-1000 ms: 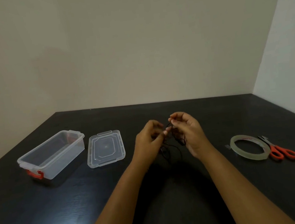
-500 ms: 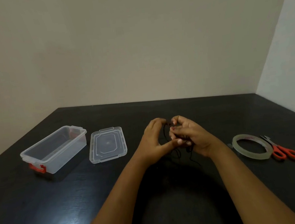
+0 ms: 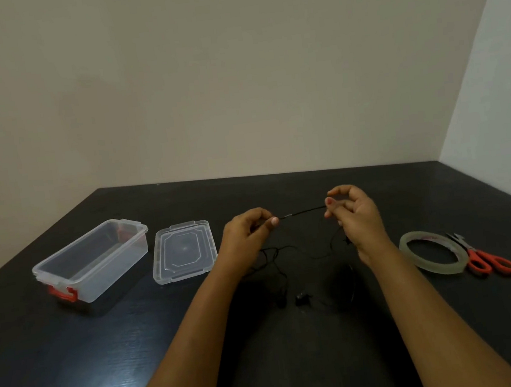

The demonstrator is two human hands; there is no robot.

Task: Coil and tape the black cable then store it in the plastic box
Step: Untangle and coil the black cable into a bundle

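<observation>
From my remote seat I look for writing first. The only marking is a reddish streak on the inner band of the tape roll (image 3: pixel 431 265), too small to read.

The plastic box (image 3: pixel 107 273) stands open at the left of the table (image 3: pixel 75 357). It has a red latch at its near end, and through its clear walls I see only the dark tabletop. Its lid (image 3: pixel 184 252) lies flat just beside it on the right, apart from it.

The black cable (image 3: pixel 304 211) is above the middle of the table, uncoiled. A short length is pulled straight between the two hands. The left hand (image 3: pixel 246 235) pinches it between thumb and forefinger, with the other fingers curled in. The right hand (image 3: pixel 357 216) holds the other end of that length at its bent fingertips. From both hands the rest droops to the table in loose strands, which end nearer to me in two small dark pieces.

The tape roll lies flat at the right. The orange-handled scissors (image 3: pixel 471 254) lie against its far right side, and the blades are partly hidden behind the ring.
</observation>
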